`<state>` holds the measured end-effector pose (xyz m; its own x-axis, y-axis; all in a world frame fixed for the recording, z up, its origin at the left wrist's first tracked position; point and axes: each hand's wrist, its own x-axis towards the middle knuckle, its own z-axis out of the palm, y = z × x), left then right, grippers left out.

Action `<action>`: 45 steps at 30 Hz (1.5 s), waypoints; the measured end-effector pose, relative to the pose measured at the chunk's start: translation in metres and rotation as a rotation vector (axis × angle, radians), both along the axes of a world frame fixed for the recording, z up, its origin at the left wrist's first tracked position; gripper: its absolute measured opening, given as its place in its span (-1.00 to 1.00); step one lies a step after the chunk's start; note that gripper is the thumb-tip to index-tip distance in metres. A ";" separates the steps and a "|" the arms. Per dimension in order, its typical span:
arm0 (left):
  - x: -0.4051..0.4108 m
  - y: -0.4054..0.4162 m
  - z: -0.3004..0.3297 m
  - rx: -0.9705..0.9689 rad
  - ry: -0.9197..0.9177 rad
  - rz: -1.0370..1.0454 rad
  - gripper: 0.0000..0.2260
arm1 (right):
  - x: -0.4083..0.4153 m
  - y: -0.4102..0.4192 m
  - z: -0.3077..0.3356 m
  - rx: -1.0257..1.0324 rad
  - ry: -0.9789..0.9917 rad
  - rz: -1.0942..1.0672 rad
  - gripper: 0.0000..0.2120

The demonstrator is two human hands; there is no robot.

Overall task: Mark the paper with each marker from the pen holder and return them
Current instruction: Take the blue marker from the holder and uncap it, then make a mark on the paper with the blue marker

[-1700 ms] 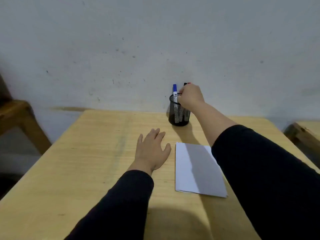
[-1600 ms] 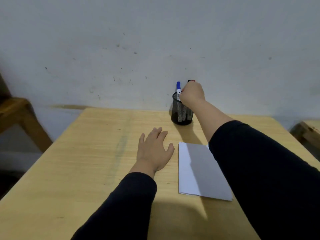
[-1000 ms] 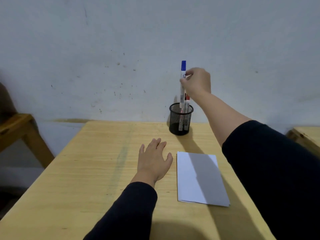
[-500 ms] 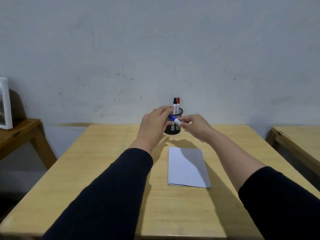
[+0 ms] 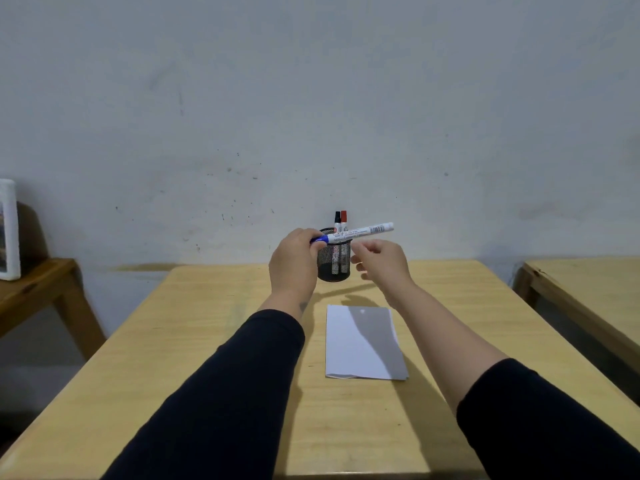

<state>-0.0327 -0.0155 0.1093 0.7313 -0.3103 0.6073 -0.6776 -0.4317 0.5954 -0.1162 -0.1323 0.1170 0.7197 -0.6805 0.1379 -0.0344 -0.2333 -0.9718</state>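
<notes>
While capped blue: white-barrelled marker

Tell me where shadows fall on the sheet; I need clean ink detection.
Head view: a grey arm shadow crosses the paper from top centre to lower right; its left strip stays bright; no glare; the blue marker is sharp.
</notes>
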 end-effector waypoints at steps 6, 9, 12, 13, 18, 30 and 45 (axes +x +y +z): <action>-0.011 -0.005 -0.008 -0.028 0.014 -0.085 -0.84 | 0.010 -0.002 0.004 0.592 -0.201 0.123 -0.84; -0.007 -0.006 -0.009 0.013 0.028 -0.112 -0.83 | 0.013 -0.005 0.002 0.582 -0.209 0.150 -0.85; -0.001 -0.004 -0.008 0.120 0.036 -0.100 -0.81 | 0.013 -0.012 0.002 0.556 -0.219 0.137 -0.85; 0.002 -0.001 -0.010 0.164 0.047 -0.082 -0.80 | 0.013 -0.017 0.003 0.561 -0.239 0.106 -0.85; 0.020 0.023 -0.025 0.295 0.191 0.000 -0.82 | -0.002 -0.050 0.005 0.446 -0.239 0.041 -0.88; 0.030 0.000 -0.051 0.885 0.329 -0.011 -0.80 | 0.007 -0.029 -0.016 0.337 -0.151 0.123 -0.90; 0.006 0.023 -0.103 0.753 0.327 -0.007 -0.26 | 0.020 -0.001 -0.062 0.357 -0.089 0.059 -0.90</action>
<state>-0.0267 0.0071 0.0060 0.8318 -0.5551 -0.0084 -0.5245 -0.7907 0.3158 -0.0962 -0.1334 0.0548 0.7552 -0.6545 -0.0365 0.0577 0.1217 -0.9909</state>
